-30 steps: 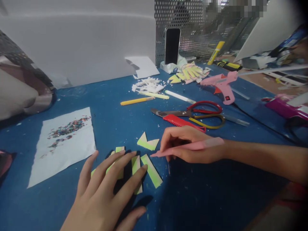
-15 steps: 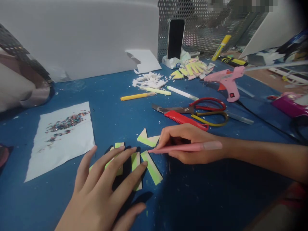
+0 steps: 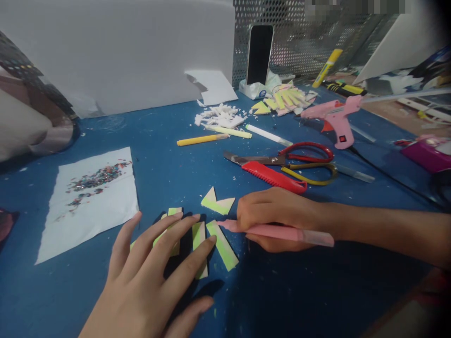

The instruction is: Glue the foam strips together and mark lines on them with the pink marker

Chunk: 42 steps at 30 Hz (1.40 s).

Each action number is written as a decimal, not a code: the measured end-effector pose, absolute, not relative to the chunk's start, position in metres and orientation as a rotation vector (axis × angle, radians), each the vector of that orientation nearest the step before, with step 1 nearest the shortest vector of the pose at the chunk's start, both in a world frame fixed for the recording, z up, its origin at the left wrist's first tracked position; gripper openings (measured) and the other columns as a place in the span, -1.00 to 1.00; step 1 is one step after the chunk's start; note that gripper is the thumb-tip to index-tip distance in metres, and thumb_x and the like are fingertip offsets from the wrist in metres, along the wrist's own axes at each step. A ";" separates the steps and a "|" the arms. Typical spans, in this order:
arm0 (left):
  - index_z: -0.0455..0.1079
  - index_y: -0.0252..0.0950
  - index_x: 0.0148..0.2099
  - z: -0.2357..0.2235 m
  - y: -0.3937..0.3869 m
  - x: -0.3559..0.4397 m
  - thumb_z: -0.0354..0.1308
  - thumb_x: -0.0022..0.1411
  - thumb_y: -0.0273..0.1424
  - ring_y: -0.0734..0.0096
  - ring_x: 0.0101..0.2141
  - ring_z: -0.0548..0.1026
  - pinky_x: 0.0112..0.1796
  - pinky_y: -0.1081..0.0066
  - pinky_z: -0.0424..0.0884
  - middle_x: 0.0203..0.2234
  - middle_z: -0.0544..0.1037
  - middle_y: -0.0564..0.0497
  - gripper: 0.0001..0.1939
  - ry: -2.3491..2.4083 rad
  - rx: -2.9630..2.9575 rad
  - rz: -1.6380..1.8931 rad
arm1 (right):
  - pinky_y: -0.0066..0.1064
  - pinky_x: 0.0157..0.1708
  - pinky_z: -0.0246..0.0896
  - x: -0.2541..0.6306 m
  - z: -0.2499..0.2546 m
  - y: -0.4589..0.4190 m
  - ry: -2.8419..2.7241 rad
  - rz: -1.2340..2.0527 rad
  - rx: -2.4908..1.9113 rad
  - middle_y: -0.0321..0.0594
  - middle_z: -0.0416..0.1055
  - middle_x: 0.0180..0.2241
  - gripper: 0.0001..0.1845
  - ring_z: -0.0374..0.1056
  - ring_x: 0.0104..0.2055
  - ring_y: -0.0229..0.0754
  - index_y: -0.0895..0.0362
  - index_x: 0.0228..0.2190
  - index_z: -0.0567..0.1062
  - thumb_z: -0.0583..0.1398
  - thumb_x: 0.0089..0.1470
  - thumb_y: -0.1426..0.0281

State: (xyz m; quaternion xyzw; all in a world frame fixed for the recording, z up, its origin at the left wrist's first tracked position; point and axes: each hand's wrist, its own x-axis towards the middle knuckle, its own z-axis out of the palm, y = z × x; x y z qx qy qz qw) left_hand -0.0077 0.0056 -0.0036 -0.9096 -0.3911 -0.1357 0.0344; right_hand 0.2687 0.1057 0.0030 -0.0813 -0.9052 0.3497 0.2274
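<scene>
My right hand point(image 3: 275, 218) grips a pink marker point(image 3: 278, 231), its tip at the top end of a green and cream strip point(image 3: 223, 249). Spread over the neighbouring strips, my left hand point(image 3: 151, 267) lies with its fingers apart, the index fingertip close beside that same strip. Another green-edged strip point(image 3: 199, 241) shows between the left fingers; more pieces are partly covered by them. Just above the marker tip lies a notched green and cream piece point(image 3: 217, 203), apart from both hands.
Behind the hands lie scissors point(image 3: 273, 159), a red cutter point(image 3: 273, 176), a yellow marker point(image 3: 202, 140) and white scraps point(image 3: 220, 115). A pink glue gun point(image 3: 338, 119) is at right. Paper with coloured bits point(image 3: 116, 206) lies left. A phone point(image 3: 260, 55) stands at the back.
My right hand has shifted slightly down and right, tilting the marker's back end lower. The notched piece is now fully uncovered. My left hand stays in place.
</scene>
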 end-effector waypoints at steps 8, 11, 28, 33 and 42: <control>0.20 -0.10 0.32 -0.002 0.005 -0.007 0.08 0.28 -0.17 -0.07 0.26 0.11 0.25 -0.18 -0.25 0.24 0.24 -0.11 -0.42 -1.229 -2.795 -0.421 | -0.45 -0.20 0.20 0.272 0.012 0.104 -2.579 1.029 -0.329 -0.22 0.38 -0.27 -0.82 0.29 -0.23 -0.29 0.20 -0.15 0.39 0.16 0.18 0.55; 0.19 -0.10 0.32 -0.002 0.005 -0.007 0.09 0.27 -0.16 -0.07 0.25 0.12 0.25 -0.17 -0.26 0.24 0.23 -0.11 -0.41 -1.213 -2.796 -0.417 | -0.44 -0.24 0.17 0.273 0.015 0.104 -2.610 1.028 -0.328 -0.23 0.36 -0.31 -0.88 0.27 -0.27 -0.28 0.19 -0.22 0.38 0.14 0.16 0.55; 0.24 -0.09 0.28 -0.002 0.003 -0.005 0.06 0.30 -0.17 -0.06 0.24 0.15 0.26 -0.17 -0.23 0.21 0.28 -0.11 -0.48 -1.255 -2.783 -0.455 | -0.48 -0.31 0.25 0.271 0.018 0.107 -2.381 1.347 -0.537 -0.19 0.48 -0.23 -0.83 0.39 -0.28 -0.29 0.21 -0.16 0.46 0.17 0.21 0.43; 0.23 -0.10 0.29 -0.002 0.006 -0.007 0.10 0.27 -0.14 -0.06 0.25 0.12 0.27 -0.14 -0.28 0.24 0.24 -0.10 -0.43 -1.205 -2.795 -0.411 | -0.47 -0.30 0.24 0.270 0.019 0.107 -2.382 1.388 -0.603 -0.16 0.51 -0.20 -0.82 0.40 -0.25 -0.27 0.21 -0.15 0.48 0.17 0.22 0.42; 0.26 -0.10 0.26 0.000 0.003 -0.004 0.06 0.31 -0.14 -0.06 0.24 0.13 0.25 -0.20 -0.22 0.22 0.27 -0.11 -0.49 -1.249 -2.788 -0.464 | -0.45 -0.25 0.27 0.272 0.018 0.109 -2.343 1.458 -0.493 -0.12 0.50 -0.20 -0.80 0.41 -0.21 -0.26 0.25 -0.15 0.48 0.15 0.26 0.38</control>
